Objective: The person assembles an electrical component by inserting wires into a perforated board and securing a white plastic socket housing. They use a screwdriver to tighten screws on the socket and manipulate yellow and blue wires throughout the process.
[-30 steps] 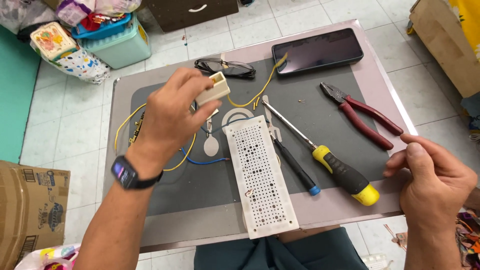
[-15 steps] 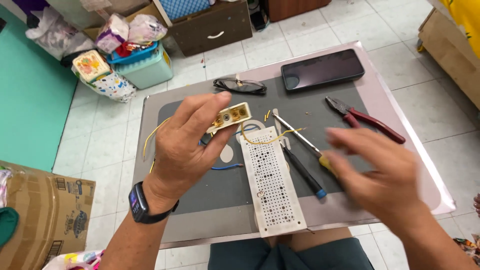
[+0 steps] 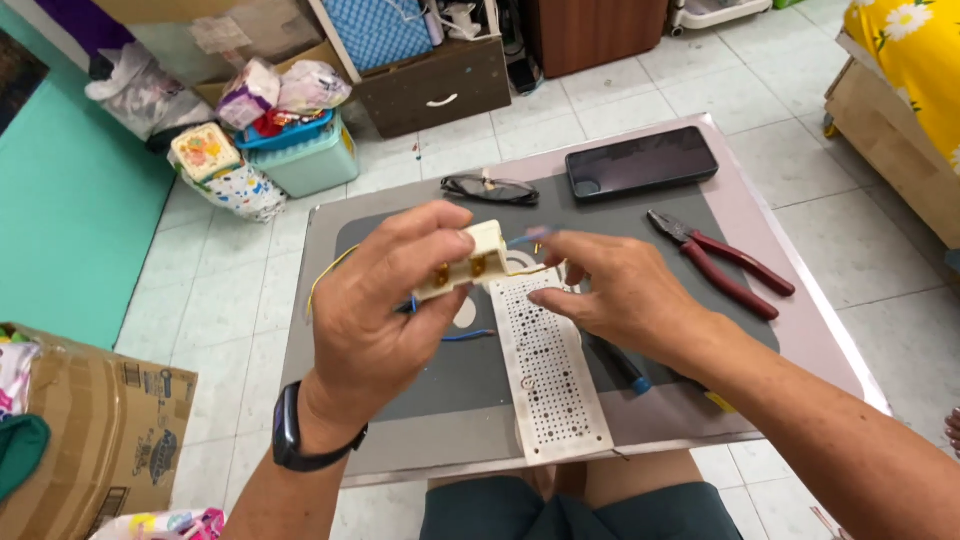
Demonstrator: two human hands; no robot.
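At the far left a cardboard box (image 3: 95, 425) stands on the tiled floor, beside a green mat (image 3: 70, 215). Further back there is a pale green plastic tub (image 3: 310, 160) with bags around it.

Above the counter (image 3: 800, 330), the left hand (image 3: 385, 300) with a black watch (image 3: 290, 435) on its wrist is curled around a small cream plastic socket block (image 3: 468, 262). The thumb and fingers press it from both sides, so the hand is closed on it. The block is lifted up in the air over the grey mat (image 3: 470, 370), tilted, with its open side facing up. Inside I see two brass-coloured metal parts. A thin yellow wire (image 3: 328, 275) goes out to the left, and a blue wire (image 3: 468, 336) lies under it.

Below the block a long white perforated board (image 3: 550, 380) rests on the mat. Behind it lie dark glasses (image 3: 490, 188) and a black phone (image 3: 642, 162).

The right hand (image 3: 620, 295) is just beside the block, its fingertips pinched together on a thin wire end at the block's edge. Under this hand a tool with a blue handle (image 3: 625, 368) is partly hidden. To the right lie red-handled pliers (image 3: 725, 262).
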